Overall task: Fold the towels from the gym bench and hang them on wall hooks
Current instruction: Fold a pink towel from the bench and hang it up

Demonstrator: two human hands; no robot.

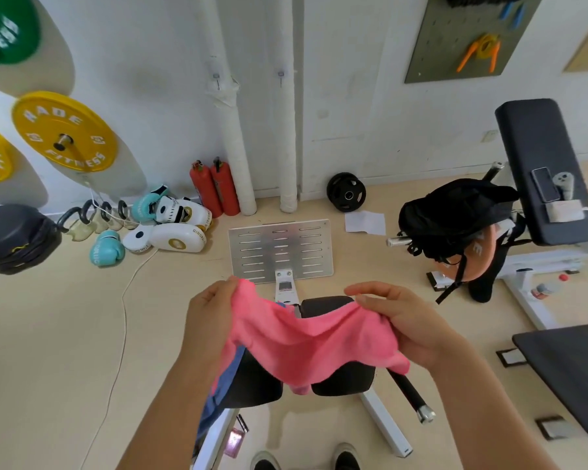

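Left hand (207,320): fingers curled round one upper corner of the pink towel (306,344), pinching it high to keep the edge taut. Slack middle sagging over the dark bench pads (323,305), off the seat for folding in the air. Blue towel (226,378) draped beneath, waiting. Right hand (401,320): fingers gripping the opposite edge. Above, two bare wall hooks (281,76) well apart from the cloth.

Both forearms extend forward over the surface (333,381). Left hand (207,320), fingers curled, pinches the pink towel (306,340) at its left edge. Right hand (398,320) grips the towel's right edge, fingers curled over it.
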